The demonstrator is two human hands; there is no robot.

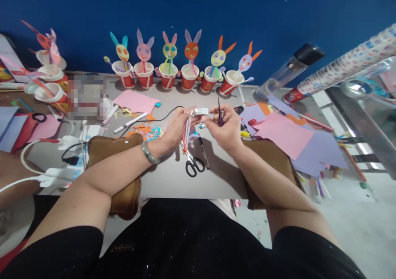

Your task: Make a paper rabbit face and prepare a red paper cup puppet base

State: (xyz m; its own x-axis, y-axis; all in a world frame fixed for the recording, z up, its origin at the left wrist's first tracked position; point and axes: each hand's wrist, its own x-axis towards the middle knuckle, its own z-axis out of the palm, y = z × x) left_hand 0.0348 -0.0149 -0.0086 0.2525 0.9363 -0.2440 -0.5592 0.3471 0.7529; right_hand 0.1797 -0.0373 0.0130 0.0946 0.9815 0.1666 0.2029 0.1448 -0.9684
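My left hand [177, 126] is closed around a bunch of thin pink, white and red strips [186, 132] that hang down from its fingers. Between both hands is a small white piece [200, 111], which looks like a roll of tape; the fingertips of both hands are at it. A dark, slim pointed tool [220, 113] stands up from my right hand [227, 128], its fingers bent around it; its exact kind is unclear. Black-handled scissors [194, 165] lie below the hands, with a black pen [203, 152] beside them.
Several red-and-white paper cups [168, 80] with paper rabbit heads line the blue wall. Paper scraps [145, 131] and a white marker [130, 123] lie left; pink and purple sheets [283, 132] lie right. Brown cushions [116, 149] sit under my forearms. Power strips [60, 177] and cables crowd the left.
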